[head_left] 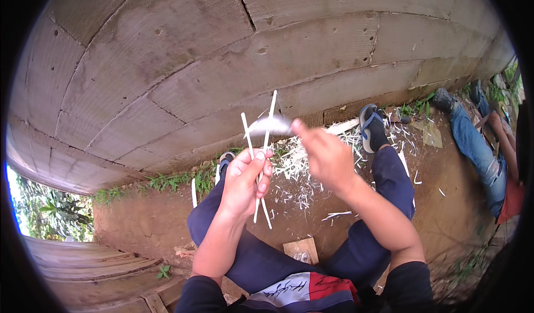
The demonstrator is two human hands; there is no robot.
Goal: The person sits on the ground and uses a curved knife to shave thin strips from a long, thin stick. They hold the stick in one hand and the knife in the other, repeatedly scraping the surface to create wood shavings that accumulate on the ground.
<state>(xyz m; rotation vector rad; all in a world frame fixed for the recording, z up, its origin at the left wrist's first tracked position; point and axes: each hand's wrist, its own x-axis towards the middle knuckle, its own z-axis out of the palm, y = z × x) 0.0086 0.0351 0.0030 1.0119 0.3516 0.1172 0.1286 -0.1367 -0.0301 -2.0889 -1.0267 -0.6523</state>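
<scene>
Two thin, pale wooden sticks (246, 128) cross each other in my left hand (246, 180), which pinches them where they meet. Their upper ends point toward the wall, and their lower ends stick out below my fingers. My right hand (329, 158) is closed around a knife (276, 126); its handle is mostly hidden in my fist. The blade is smeared by motion and lies across the upper part of the right-leaning stick. Whether the edge touches the wood I cannot tell.
Pale wood shavings (300, 165) litter the dirt ground between my feet. A block wall (211, 68) rises ahead. My sandal (367, 128) stands beside the shavings. A small wooden board (301, 249) lies between my legs. At the right, another person's jeans-clad leg (473, 146) and arm show.
</scene>
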